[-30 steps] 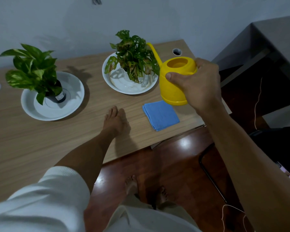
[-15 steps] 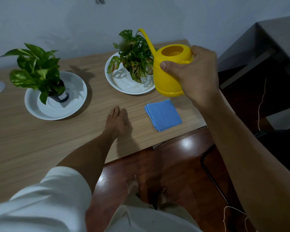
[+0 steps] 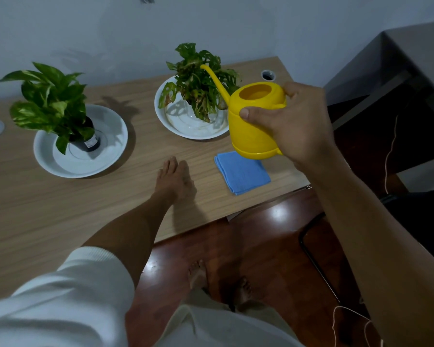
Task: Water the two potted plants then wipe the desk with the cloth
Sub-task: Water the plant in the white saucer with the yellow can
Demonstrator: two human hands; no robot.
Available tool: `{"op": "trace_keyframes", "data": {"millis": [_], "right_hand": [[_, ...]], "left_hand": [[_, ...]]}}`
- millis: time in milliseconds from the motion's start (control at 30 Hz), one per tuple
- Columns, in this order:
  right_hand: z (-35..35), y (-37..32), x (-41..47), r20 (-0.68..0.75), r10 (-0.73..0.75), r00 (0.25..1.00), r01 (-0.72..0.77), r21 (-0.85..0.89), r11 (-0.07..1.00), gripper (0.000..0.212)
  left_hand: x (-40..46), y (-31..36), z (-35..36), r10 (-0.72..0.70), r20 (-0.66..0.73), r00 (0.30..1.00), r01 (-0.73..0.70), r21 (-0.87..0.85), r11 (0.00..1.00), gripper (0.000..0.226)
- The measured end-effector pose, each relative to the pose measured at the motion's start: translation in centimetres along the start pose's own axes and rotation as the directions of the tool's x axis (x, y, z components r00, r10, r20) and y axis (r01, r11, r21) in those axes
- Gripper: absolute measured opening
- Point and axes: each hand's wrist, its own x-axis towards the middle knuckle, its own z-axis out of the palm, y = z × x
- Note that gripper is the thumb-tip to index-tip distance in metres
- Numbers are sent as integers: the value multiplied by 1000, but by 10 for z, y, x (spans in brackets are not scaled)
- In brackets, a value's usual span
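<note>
Right hand (image 3: 296, 123) clamped round the yellow watering can (image 3: 254, 121), thumb across its front wall, can held in the air above the right end of the worktop (image 3: 35, 209). Left hand (image 3: 174, 180) flat on the worktop, palm down, fingers together and extended, holding nothing.

Largest to smallest:
- Worktop: light wood grain, runs along the wall; two round cable holes at its back corners.
- Left white dish (image 3: 80, 144): carries the left plant (image 3: 50, 101), broad green leaves with pale variegation, in a small dark pot with a label, pot leaning slightly.
- Right white dish (image 3: 186, 123): carries the right plant (image 3: 201, 78), holed leaves with reddish-brown patches; its pot is hidden by foliage.
- Can: open fill hole faces up, body tilted a little toward the right plant, thin spout angled up-left with the tip over that plant's leaves. Cannot tell if water is coming out.
- Blue cloth (image 3: 242, 172): folded square, flat on the worktop near the front edge, just below the can, between the two hands. Untouched.

Bare feet on red-brown floor below the worktop edge.
</note>
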Motion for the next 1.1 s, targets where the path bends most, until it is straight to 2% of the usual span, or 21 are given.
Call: {"op": "trace_keyframes", "data": {"millis": [133, 500, 567, 733, 800, 867, 967, 1100], "right_hand": [[-6, 0, -3, 12, -6, 1000, 6, -28, 1000, 34], [-12, 1, -7, -35, -16, 999, 14, -62, 998, 41], [-10, 2, -4, -48, -16, 999, 14, -51, 999, 50], [-4, -1, 3, -63, -30, 998, 29, -25, 999, 98], [-2, -3, 5, -51, -29, 998, 28, -14, 1000, 103], [-2, -4, 3, -33, -27, 999, 27, -18, 999, 87], [-3, -2, 0, 0, -37, 999, 37, -3, 999, 48], [-4, 1, -3, 36, -45, 998, 45, -11, 999, 41]], "left_hand": [[0, 1, 0, 5, -3, 1000, -5, 1, 1000, 73], [0, -1, 1, 23, -7, 1000, -23, 24, 999, 72], [-3, 2, -1, 14, -10, 1000, -14, 8, 1000, 70], [-4, 3, -1, 20, -26, 999, -21, -10, 1000, 65], [-4, 2, -2, 21, -18, 1000, -21, -10, 1000, 66], [-6, 4, -3, 20, -17, 1000, -20, -9, 1000, 67], [-6, 5, -4, 16, -11, 1000, -17, -5, 1000, 67], [-3, 2, -3, 14, 3, 1000, -14, 9, 1000, 70]]}}
